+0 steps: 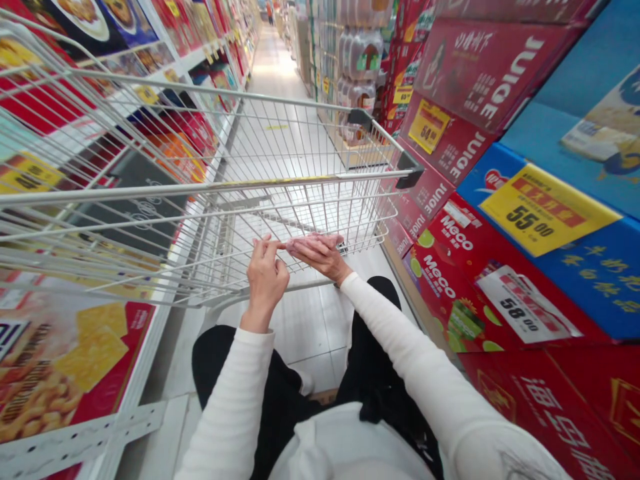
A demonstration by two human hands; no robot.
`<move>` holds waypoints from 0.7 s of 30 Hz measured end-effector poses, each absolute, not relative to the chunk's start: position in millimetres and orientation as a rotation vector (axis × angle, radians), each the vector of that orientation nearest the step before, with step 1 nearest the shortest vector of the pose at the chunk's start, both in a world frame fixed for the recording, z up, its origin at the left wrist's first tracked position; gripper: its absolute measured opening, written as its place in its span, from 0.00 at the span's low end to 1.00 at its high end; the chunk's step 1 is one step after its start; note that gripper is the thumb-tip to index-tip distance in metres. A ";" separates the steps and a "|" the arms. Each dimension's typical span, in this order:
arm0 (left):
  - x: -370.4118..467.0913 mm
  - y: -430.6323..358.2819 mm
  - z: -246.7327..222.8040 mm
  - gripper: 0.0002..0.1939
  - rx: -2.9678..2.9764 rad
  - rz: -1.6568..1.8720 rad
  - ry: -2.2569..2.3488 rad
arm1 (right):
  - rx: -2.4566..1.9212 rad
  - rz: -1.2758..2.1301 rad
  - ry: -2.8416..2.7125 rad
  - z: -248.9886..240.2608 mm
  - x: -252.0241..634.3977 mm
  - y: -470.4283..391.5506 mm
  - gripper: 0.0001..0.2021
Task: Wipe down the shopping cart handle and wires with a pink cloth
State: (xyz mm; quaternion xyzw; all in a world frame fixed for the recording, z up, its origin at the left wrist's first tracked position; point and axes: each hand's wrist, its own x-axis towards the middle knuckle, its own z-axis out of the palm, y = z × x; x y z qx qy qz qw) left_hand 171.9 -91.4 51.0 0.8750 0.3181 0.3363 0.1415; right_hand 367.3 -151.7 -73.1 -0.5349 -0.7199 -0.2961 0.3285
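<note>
A small crumpled pink item (313,241), perhaps a cloth or a pouch, lies in my right hand (323,257), whose fingers are wrapped along it. Just to its left, my left hand (266,275) has its fingers bent together near the item's left end; whether they pinch a bit of it is too small to tell. Both hands are in front of the wire side of a metal shopping cart (295,180), which stands crosswise before my knees. No goods show inside the cart's basket.
Shelves with boxed goods line the left, a cracker box (90,353) nearest. Stacked drink cartons (480,73) and a red Meco box (450,267) with price tags rise on the right. The tiled aisle (273,60) runs ahead beyond the cart.
</note>
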 end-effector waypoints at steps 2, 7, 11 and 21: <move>171.5 -91.5 51.9 0.19 2.525 0.959 0.910 | -1.391 -0.777 -2.042 -71.6 384.1 -157.1 0.25; 170.9 -91.8 54.1 0.19 2.516 0.955 0.914 | -1.348 -0.690 -2.323 -65.6 398.3 -178.9 0.25; 168.8 -93.9 54.7 0.18 2.519 0.959 0.910 | -1.354 -0.672 -2.264 -40.8 404.8 -179.7 0.33; 166.6 -94.4 54.8 0.17 2.556 0.971 0.866 | -1.458 -0.709 -2.382 -39.9 422.8 -204.7 0.28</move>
